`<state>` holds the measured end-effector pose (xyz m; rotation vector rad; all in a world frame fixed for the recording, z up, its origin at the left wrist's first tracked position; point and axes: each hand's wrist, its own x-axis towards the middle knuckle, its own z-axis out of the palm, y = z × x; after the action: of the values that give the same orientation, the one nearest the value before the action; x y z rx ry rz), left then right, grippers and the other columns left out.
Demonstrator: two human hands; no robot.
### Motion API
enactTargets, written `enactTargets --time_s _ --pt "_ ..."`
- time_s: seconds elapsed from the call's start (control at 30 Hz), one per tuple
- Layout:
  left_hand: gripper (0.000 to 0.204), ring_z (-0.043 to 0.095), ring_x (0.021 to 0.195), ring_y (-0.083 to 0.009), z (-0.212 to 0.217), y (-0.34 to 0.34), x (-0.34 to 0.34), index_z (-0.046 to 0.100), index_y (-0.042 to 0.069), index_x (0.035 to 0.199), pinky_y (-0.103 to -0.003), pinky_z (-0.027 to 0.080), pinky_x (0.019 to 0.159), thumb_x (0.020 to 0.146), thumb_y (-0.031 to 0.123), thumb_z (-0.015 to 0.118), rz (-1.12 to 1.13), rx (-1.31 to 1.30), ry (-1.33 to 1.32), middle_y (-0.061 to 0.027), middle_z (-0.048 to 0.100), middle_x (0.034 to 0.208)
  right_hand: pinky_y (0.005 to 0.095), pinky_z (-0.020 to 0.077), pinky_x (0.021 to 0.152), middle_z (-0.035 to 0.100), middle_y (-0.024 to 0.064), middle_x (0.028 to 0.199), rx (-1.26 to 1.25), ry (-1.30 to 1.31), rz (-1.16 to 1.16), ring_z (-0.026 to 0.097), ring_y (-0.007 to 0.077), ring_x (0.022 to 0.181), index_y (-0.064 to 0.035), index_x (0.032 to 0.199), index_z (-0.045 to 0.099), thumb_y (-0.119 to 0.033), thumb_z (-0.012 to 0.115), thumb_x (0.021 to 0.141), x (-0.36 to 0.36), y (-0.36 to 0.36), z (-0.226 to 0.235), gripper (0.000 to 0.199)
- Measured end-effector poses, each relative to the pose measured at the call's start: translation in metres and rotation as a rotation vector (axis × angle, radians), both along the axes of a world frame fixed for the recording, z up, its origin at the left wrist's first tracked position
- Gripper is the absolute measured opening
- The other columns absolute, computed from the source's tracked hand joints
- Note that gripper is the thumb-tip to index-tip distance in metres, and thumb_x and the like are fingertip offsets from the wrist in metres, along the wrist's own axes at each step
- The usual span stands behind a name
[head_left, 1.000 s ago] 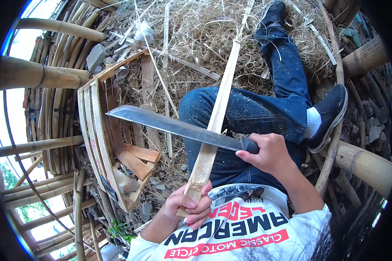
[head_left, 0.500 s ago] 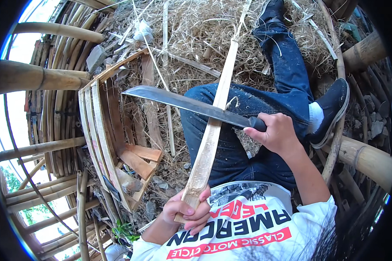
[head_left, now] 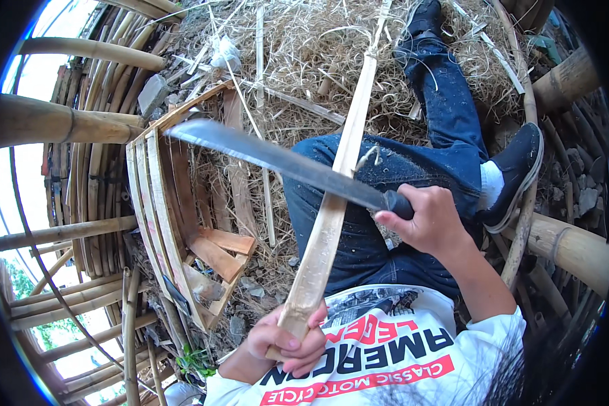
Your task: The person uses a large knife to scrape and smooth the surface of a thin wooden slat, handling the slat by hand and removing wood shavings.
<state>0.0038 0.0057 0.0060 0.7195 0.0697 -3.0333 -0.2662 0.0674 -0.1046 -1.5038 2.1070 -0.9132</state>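
Note:
My left hand (head_left: 289, 343) is wrapped round the near end of a long split bamboo strip (head_left: 326, 243), close to my shirt. The strip slants up and away over my thigh, its pale inner face turned up. Its far end narrows past a node into thin frayed strands. My right hand (head_left: 432, 218) grips the dark handle of a machete (head_left: 271, 157). The long blade points left across the strip and is slightly blurred; it looks laid on or just above the strip's middle. A small curled shaving (head_left: 369, 157) hangs at the strip's right edge beside the blade.
A slatted wooden crate (head_left: 157, 210) stands tilted to my left. Thin shavings (head_left: 291, 61) cover the ground ahead. Bamboo poles (head_left: 81, 233) frame the left side; a thick pole (head_left: 568, 247) lies right of my shoe (head_left: 517, 172). Grey stones (head_left: 154, 93) lie behind the crate.
The machete blade has tilted, its tip swinging left and up while its middle slid slightly nearer along the strip. The strip's far end has shifted a little right. Both hands keep their holds.

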Motion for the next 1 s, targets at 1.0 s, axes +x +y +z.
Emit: enactTargets --time_s 1.0 --pt "0.034 0.049 0.045 -0.0161 -0.002 -0.004 0.005 0.031 0.003 0.103 -0.028 0.043 0.042 0.077 -0.002 0.052 -0.013 -0.019 -0.008 -0.0052 0.042 0.059 0.0437 0.0513 0.057 0.060 0.0154 0.056 0.163 0.018 0.033 0.063 0.0345 0.056 -0.0070 0.061 0.063 -0.064 0.063 0.078 -0.021 -0.021 0.004 0.059"
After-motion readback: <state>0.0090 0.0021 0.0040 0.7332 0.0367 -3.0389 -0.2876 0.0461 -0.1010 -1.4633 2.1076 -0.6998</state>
